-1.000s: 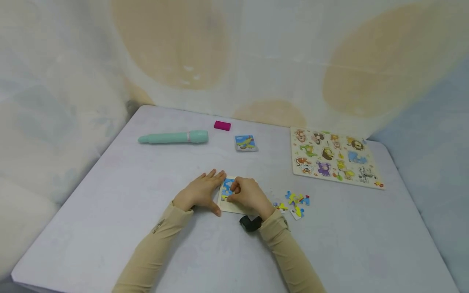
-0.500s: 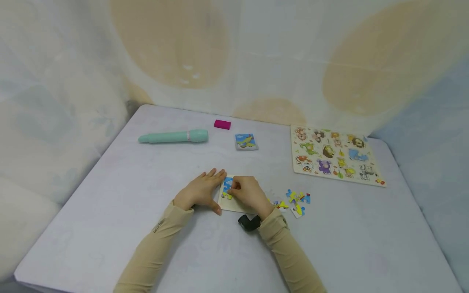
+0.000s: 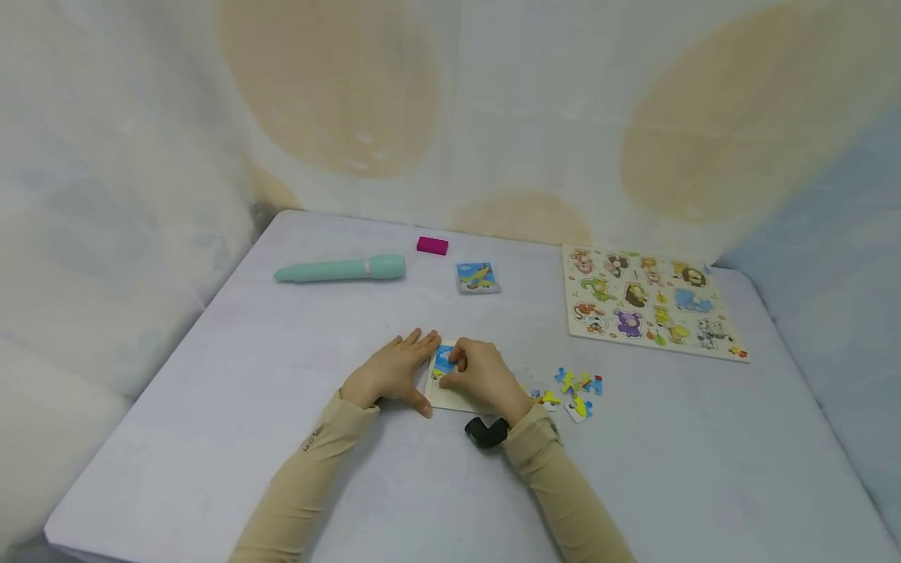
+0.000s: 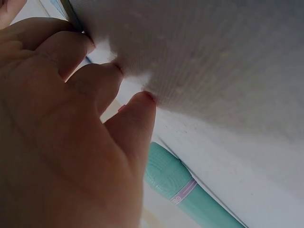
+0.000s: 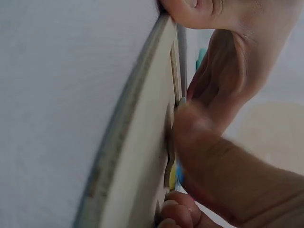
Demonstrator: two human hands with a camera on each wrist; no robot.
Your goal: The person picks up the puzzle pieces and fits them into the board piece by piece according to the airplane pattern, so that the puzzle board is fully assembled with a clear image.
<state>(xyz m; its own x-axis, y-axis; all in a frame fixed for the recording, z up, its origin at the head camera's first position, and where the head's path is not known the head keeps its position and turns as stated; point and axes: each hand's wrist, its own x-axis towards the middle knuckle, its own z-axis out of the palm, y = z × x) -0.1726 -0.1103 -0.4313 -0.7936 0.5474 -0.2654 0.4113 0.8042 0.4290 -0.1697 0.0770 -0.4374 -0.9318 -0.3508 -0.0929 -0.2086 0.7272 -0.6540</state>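
A small pale wooden jigsaw board (image 3: 454, 401) lies on the table, with blue-and-yellow pieces (image 3: 444, 358) set in its left side. Along the board's left edge rests my left hand (image 3: 390, 371), fingers spread and thumb at the near corner. My right hand (image 3: 486, 378) is over the board and covers much of it. Its thumb (image 5: 194, 137) and fingers pinch a puzzle piece (image 5: 173, 178), mostly hidden behind the thumb in the right wrist view. Several loose puzzle pieces (image 3: 580, 385) lie right of the board, partly behind the right wrist.
Behind the hands lie a mint-green pen-shaped toy (image 3: 341, 270), a magenta block (image 3: 432, 245) and a small packet with an airplane picture (image 3: 477, 277). An animal peg puzzle (image 3: 647, 301) is at the back right. Fabric walls (image 3: 507, 117) enclose the table.
My right thumb and fingers have shifted slightly over the board, and its fingers cover the set pieces differently. My left hand stays at the edge. The whole head view has moved a little.
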